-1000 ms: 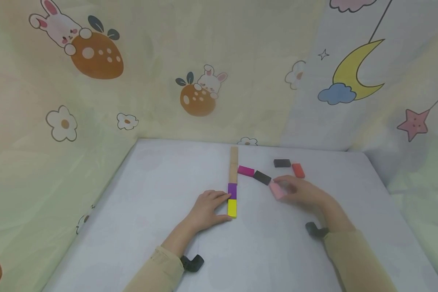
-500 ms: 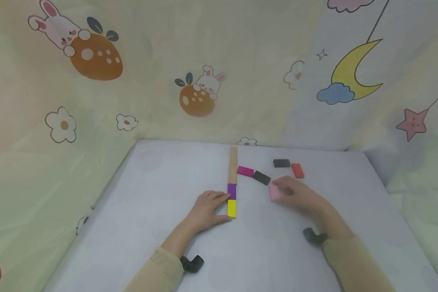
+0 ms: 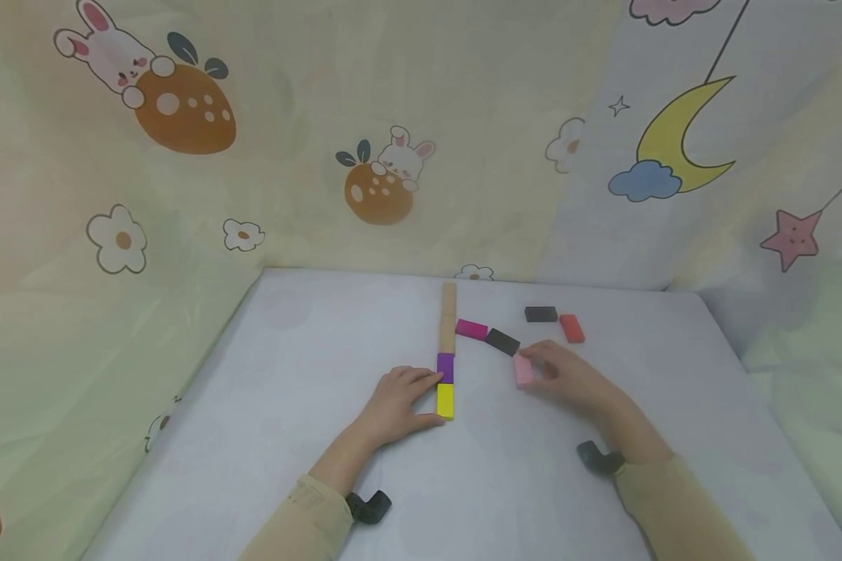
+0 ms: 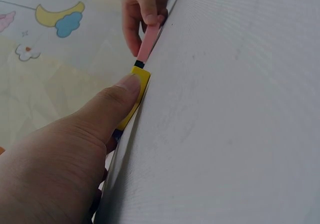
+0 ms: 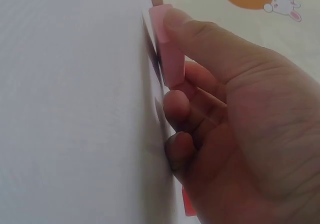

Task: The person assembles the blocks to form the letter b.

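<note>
In the head view, my right hand (image 3: 571, 378) pinches a pink block (image 3: 522, 372) between thumb and fingers, its far corner right at the end of a black block (image 3: 503, 342). The right wrist view shows the thumb on the pink block's side, the other fingers curled below. My left hand (image 3: 391, 403) holds a yellow block (image 3: 445, 401), thumb at its near end and index fingertip by the purple block (image 3: 445, 367) just beyond. Two wooden blocks (image 3: 449, 304) continue that straight row away from me. A magenta block (image 3: 472, 329) links the row's side to the black block.
Another black block (image 3: 541, 314) and a red block (image 3: 572, 328) lie at the back right of the white table (image 3: 309, 335). Behind and beside it hangs a patterned cloth (image 3: 281, 140). Dark wrist-worn devices (image 3: 369, 507) sit at both cuffs.
My right hand has moved slightly left with the pink block, turning it from a slant to nearly in line with my view. The left hand and the row have stayed put.
</note>
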`<state>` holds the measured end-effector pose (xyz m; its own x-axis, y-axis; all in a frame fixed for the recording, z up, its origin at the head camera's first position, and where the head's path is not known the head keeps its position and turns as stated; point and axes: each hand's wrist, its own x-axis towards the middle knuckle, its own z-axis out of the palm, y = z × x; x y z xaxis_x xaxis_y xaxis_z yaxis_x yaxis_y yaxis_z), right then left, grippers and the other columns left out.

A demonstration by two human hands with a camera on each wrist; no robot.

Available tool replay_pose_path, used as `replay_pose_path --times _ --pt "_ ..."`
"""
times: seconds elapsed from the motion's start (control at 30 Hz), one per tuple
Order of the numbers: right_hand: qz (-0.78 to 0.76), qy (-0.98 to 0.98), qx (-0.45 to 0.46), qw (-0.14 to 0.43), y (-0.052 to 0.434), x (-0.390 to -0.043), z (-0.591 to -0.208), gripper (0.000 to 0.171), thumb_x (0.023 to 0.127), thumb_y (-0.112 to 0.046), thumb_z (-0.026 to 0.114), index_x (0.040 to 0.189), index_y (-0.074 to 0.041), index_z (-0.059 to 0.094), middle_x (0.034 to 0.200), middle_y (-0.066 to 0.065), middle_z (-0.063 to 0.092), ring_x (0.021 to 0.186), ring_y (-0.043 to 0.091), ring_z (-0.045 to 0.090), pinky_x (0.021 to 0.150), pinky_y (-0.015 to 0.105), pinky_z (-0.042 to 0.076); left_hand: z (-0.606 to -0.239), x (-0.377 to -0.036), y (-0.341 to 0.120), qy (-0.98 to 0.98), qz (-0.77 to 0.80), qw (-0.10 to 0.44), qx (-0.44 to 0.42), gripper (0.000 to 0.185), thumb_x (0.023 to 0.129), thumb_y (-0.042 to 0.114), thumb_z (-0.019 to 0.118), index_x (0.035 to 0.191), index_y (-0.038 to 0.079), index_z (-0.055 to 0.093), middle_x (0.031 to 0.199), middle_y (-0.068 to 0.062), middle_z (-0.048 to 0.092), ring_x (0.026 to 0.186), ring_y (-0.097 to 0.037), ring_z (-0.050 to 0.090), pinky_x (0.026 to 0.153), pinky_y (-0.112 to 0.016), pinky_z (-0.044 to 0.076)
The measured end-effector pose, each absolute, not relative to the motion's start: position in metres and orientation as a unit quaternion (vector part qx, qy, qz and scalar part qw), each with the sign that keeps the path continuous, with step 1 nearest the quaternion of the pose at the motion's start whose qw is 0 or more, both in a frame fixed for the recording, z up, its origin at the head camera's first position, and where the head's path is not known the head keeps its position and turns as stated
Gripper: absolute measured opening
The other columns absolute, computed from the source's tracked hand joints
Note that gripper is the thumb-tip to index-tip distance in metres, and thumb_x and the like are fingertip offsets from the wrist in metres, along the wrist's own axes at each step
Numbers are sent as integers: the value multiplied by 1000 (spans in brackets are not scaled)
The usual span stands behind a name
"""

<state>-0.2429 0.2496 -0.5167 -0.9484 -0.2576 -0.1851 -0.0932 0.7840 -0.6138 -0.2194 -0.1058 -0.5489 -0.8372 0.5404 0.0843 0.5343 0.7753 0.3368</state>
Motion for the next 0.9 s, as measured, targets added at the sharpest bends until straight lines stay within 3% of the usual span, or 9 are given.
replay_pose_path --times 0.27,0.9 --pt "-323 933 -94 128 251 -242 -520 61 83 -50 75 138 -37 52 144 -8 48 139 25 42 112 57 38 -550 -219 -106 942 176 4 286 76 83 60 69 149 32 44 144 5 53 134 -24 44 115 -48 36" --pt "-315 933 -81 153 252 -248 -520 80 82 -52 75 151 -35 36 156 -3 37 147 29 30 112 60 37 -548 -219 -106 941 183 16 284 76 84 62 68 149 32 44 145 6 52 135 -22 43 117 -47 33"
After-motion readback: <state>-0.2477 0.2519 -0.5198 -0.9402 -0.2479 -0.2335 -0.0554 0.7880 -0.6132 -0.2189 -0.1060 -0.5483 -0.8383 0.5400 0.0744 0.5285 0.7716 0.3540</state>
